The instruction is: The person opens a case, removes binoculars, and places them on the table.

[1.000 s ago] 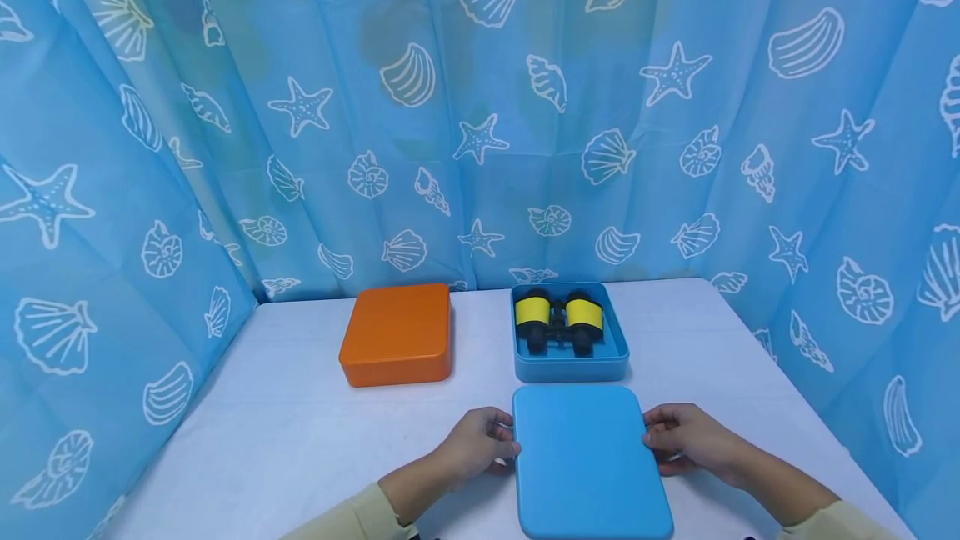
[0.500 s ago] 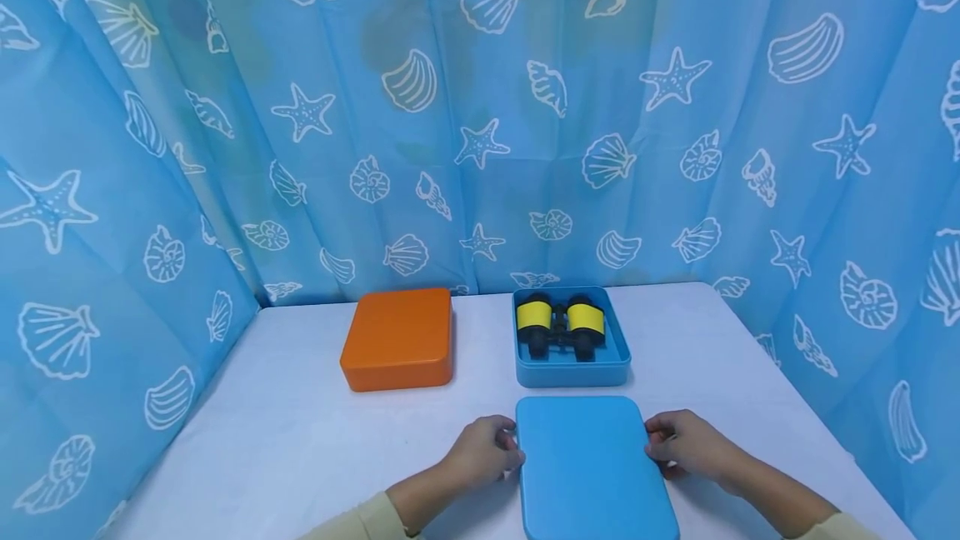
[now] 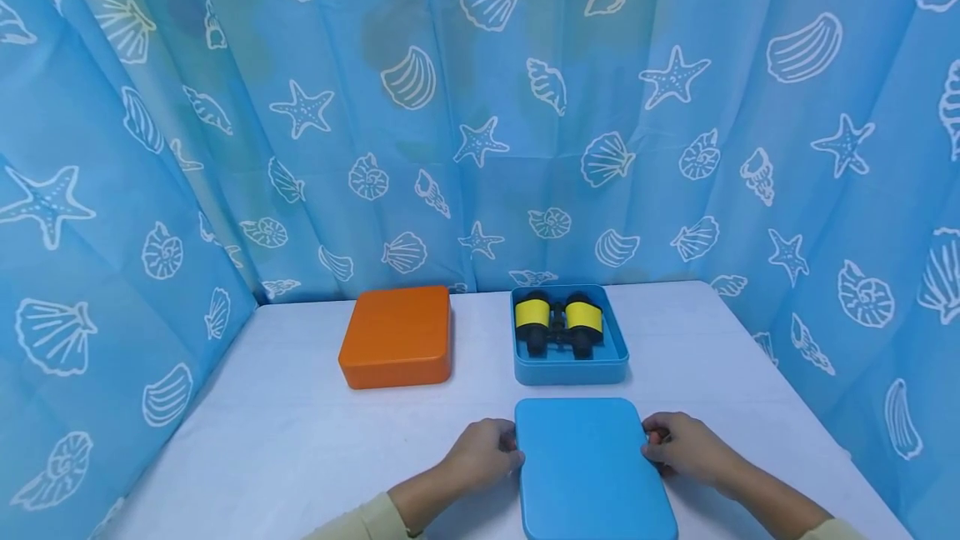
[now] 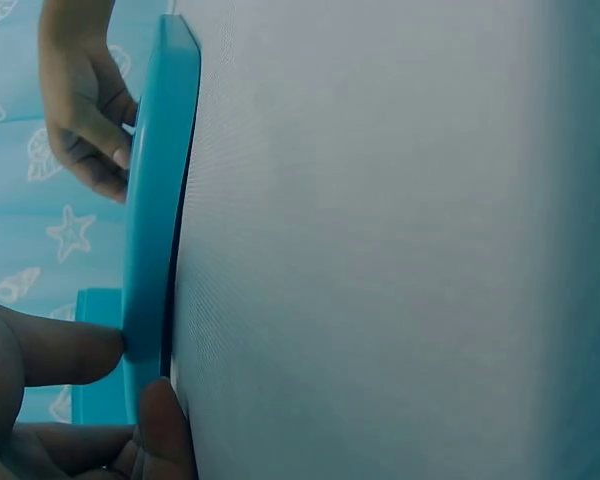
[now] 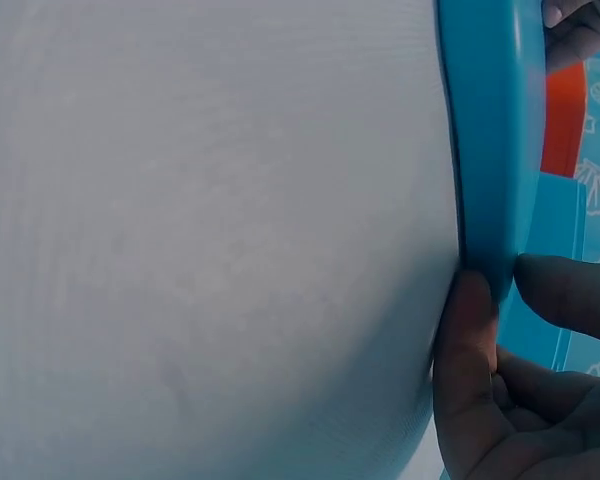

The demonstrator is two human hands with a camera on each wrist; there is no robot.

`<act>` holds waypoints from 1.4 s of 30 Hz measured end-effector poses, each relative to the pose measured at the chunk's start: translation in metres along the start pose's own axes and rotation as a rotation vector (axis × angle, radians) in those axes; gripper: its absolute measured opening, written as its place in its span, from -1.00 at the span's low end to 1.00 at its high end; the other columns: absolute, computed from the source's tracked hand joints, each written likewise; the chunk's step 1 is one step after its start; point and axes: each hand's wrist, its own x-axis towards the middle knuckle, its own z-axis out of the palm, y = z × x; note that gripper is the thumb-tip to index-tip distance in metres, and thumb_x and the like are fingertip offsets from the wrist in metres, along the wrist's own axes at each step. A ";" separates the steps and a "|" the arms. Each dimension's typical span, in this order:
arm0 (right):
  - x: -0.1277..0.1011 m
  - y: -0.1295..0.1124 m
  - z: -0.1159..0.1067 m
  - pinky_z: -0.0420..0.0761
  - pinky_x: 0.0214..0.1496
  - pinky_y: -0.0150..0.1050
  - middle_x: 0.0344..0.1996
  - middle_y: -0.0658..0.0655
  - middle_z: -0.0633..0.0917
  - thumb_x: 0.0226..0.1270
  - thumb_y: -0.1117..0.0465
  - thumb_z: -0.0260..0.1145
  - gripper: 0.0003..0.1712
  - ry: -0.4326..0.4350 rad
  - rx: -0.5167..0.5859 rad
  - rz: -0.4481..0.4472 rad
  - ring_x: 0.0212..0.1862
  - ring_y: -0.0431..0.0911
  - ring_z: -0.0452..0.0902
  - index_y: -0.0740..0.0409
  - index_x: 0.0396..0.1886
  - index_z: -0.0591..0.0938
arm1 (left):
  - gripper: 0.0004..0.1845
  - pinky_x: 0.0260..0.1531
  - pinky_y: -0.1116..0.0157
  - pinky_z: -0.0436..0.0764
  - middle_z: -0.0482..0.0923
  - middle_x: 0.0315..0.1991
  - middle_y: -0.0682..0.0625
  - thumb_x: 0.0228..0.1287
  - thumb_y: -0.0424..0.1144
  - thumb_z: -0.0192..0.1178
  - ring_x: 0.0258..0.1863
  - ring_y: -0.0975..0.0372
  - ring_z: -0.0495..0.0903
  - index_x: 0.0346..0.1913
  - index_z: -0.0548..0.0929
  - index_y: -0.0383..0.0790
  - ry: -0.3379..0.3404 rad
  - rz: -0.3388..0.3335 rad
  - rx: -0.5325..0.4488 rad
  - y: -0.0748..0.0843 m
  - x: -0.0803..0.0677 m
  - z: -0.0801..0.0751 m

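A light blue box lid (image 3: 592, 469) lies near the front of the table, its smooth top facing up. My left hand (image 3: 482, 455) pinches the lid's left edge, thumb on the upper side and fingertips under the rim, as the left wrist view shows. On the opposite edge my right hand (image 3: 690, 450) grips in the same way, with a fingertip (image 5: 468, 295) tucked at the lower rim. Just behind the lid stands the open blue box (image 3: 572, 372), holding black binoculars (image 3: 558, 323) with yellow bands.
An orange box (image 3: 396, 336) with its cover on sits left of the blue box. A white cloth (image 3: 315, 440) covers the table. Blue curtains (image 3: 480, 107) printed with seashells and starfish enclose the back and both sides.
Both hands have brought the lid slightly toward me, so the gap between it and the blue box is a little wider. The boxes and binoculars stay in place.
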 end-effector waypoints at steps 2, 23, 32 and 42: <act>0.000 -0.001 0.001 0.66 -0.31 -0.21 -0.35 0.10 0.54 0.28 0.27 0.34 -0.46 0.003 0.000 -0.003 -0.31 -0.11 0.54 0.52 0.16 0.47 | -0.61 -0.18 0.10 0.62 0.55 -0.33 0.07 0.22 -0.23 0.34 -0.29 0.19 0.50 0.06 0.62 -0.36 0.003 0.007 0.020 0.000 0.000 -0.001; 0.045 -0.068 -0.050 0.66 -0.18 -0.07 -0.22 0.13 0.63 0.38 0.18 0.26 -0.55 0.156 -0.256 -0.338 -0.16 0.02 0.56 0.42 0.13 0.54 | -0.36 -0.03 0.15 0.62 0.54 0.12 -0.05 0.33 0.10 0.20 0.02 0.14 0.55 0.35 0.41 -0.17 0.271 0.192 0.238 0.005 0.077 -0.052; 0.109 -0.106 -0.046 0.57 0.07 0.09 0.03 0.28 0.62 0.36 0.12 0.31 -0.51 0.192 -0.433 -0.409 0.06 0.16 0.53 0.34 0.16 0.56 | 0.00 0.31 0.05 0.29 0.19 0.45 -0.12 0.23 0.52 -0.17 0.40 0.04 0.21 0.49 0.20 -0.18 0.244 0.213 0.542 0.012 0.112 -0.046; 0.159 -0.119 -0.037 0.38 0.25 0.18 0.21 0.35 0.48 0.33 0.02 0.34 -0.37 0.145 -0.584 -0.366 0.23 0.23 0.37 0.32 0.26 0.50 | 0.08 0.43 0.04 -0.13 -0.08 0.54 -0.10 0.22 0.57 -0.46 0.52 0.05 -0.20 0.54 0.05 -0.22 0.182 0.297 0.779 0.013 0.126 -0.051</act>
